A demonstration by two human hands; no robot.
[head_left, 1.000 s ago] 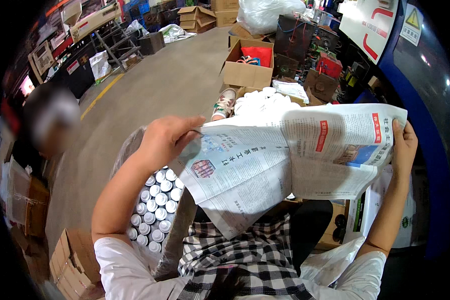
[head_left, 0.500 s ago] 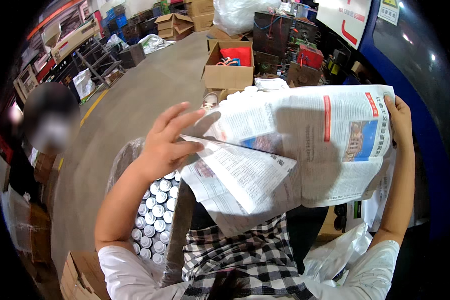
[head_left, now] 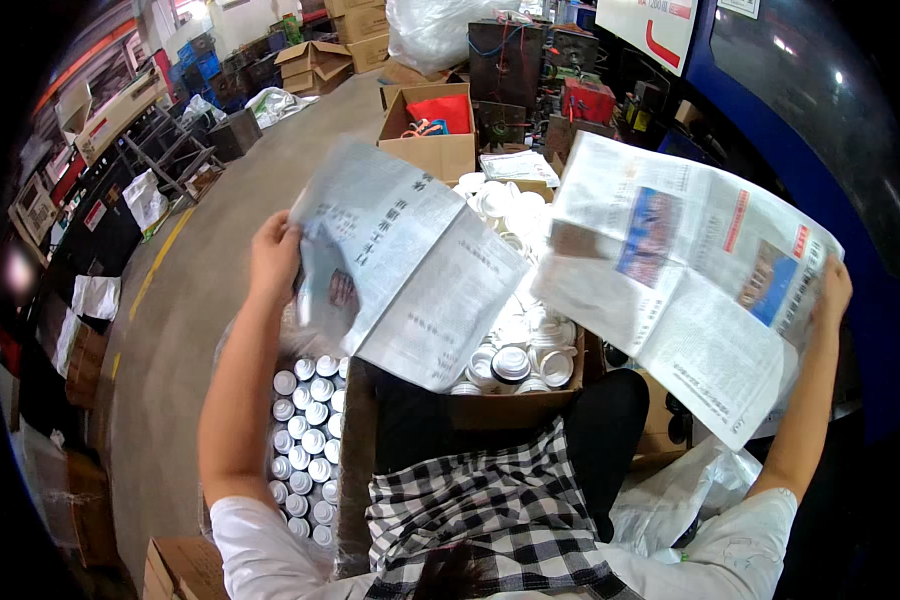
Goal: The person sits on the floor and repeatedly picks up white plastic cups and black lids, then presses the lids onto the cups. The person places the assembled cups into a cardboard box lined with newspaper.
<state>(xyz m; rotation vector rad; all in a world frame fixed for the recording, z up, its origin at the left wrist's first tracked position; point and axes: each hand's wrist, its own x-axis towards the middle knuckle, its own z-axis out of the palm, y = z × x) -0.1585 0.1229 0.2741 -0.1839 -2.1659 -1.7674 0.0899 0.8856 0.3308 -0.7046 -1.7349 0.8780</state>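
My left hand [head_left: 275, 258] is closed on the left edge of one newspaper sheet [head_left: 425, 270], which is raised, tilted and slightly blurred. At the right, my right hand [head_left: 832, 290] grips the outer edge of another newspaper [head_left: 670, 300], printed with colour pictures and red headings. A gap parts the two papers. Through it shows a cardboard box [head_left: 485, 408] in front of my lap, filled with white round plastic parts [head_left: 511, 364]. The newspapers cover part of those.
Left of my legs, a plastic-lined box holds rows of white-capped pieces [head_left: 313, 440]. Ahead stands an open carton [head_left: 430, 155] with a red item inside. A blue machine [head_left: 800, 110] rises at the right. Clear plastic bags [head_left: 680, 490] lie by my right side.
The left sheet has come away from the right newspaper and moved left with my left hand, whose fingers have closed on it. The box of white parts is now exposed between them.
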